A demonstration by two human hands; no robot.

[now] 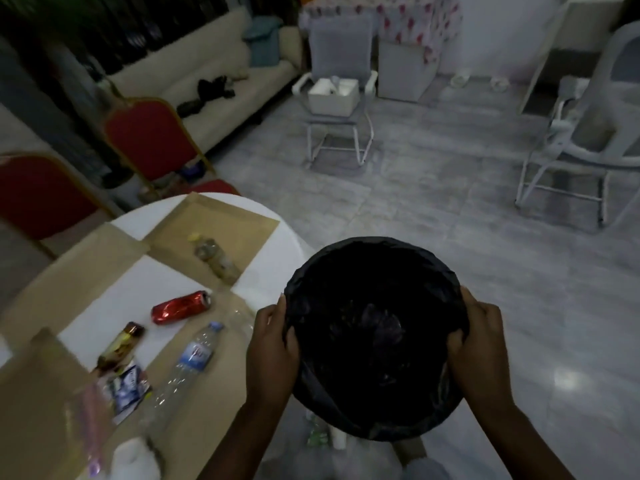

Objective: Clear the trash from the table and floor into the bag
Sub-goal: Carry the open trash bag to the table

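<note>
both hands (273, 344) gripping bag (374, 292) rim

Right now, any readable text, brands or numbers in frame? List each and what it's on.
No text can be read as it stands.
Clear water bottle: blue label with a red mark, too blurred to read.
Red can: no lettering can be made out.
Brown bottle: label blurred, unreadable.
Blue and white wrapper: print too small and blurred.
Bottle with yellow cap: no label legible.
Black bag: no print visible.
</note>
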